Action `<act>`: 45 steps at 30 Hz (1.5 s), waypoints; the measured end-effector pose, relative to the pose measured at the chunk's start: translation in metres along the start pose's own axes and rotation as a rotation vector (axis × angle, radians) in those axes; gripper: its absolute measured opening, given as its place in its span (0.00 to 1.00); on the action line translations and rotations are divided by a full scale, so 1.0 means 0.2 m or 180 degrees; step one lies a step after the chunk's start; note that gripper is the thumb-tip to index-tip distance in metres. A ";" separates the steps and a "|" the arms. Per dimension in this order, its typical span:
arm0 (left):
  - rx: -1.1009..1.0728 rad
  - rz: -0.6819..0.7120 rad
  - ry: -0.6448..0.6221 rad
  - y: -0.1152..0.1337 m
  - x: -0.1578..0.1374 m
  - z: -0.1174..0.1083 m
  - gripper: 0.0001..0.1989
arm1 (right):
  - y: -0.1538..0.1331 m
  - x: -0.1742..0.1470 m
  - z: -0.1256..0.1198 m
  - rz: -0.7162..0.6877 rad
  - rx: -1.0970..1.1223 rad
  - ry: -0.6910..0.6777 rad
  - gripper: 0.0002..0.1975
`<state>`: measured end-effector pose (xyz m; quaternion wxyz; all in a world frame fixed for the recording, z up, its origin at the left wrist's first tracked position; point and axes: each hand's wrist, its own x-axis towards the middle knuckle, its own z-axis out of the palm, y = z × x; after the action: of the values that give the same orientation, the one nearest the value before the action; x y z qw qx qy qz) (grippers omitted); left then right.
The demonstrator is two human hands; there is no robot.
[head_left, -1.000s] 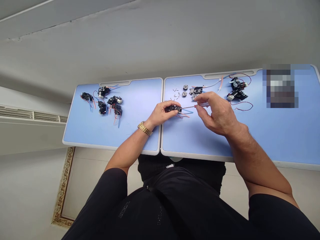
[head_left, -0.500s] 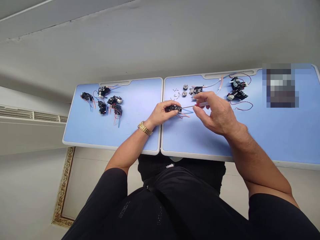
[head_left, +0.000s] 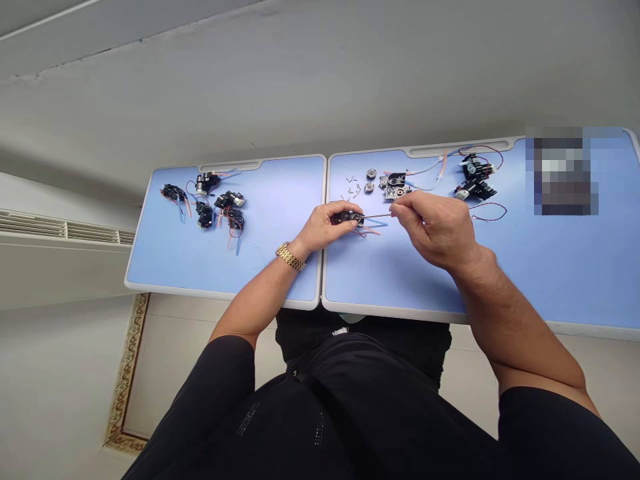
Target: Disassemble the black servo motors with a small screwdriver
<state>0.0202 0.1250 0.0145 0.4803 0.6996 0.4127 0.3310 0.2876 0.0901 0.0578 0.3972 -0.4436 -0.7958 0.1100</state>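
My left hand (head_left: 330, 225) grips a small black motor unit (head_left: 345, 217) with blue and orange tubes trailing to its right. Most of that unit is hidden under my fingers. My right hand (head_left: 437, 230) is wrapped round the handle of a screwdriver (head_left: 377, 215); its thin shaft reaches left to the unit's end, and the handle is almost covered. Just beyond my hands lie two opened black housing parts (head_left: 395, 180), two round metal-looking pieces (head_left: 370, 175) and several small loose screws (head_left: 354, 190).
Several black motor units (head_left: 204, 215) with wires and tubes rest on the left table panel (head_left: 280, 267). More wired units (head_left: 473, 190) lie at the right, near a pixelated patch. A seam (head_left: 323, 267) parts the two panels, and a wall stands behind them.
The fingers of my right hand have curled further round the screwdriver handle, covering it. My left hand and the motor unit stay in place.
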 end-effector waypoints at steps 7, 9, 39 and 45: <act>-0.0036 -0.0033 0.0010 0.00 0.00 0.00 0.13 | -0.01 0.01 0.00 -0.0016 0.0224 -0.0040 0.13; -0.0032 -0.0025 0.0000 -0.01 0.00 0.00 0.13 | 0.00 0.00 0.00 0.0130 -0.0005 -0.0024 0.09; 0.0015 0.0004 -0.0014 -0.01 0.00 0.00 0.12 | -0.01 0.00 -0.01 -0.0140 0.0030 0.0127 0.10; 0.0046 -0.0002 0.0017 -0.01 0.00 0.00 0.12 | -0.03 0.02 -0.02 0.0381 0.0155 0.0597 0.07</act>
<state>0.0195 0.1249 0.0120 0.4742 0.7021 0.4165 0.3297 0.2848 0.0881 0.0650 0.4732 -0.4889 -0.7244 0.1109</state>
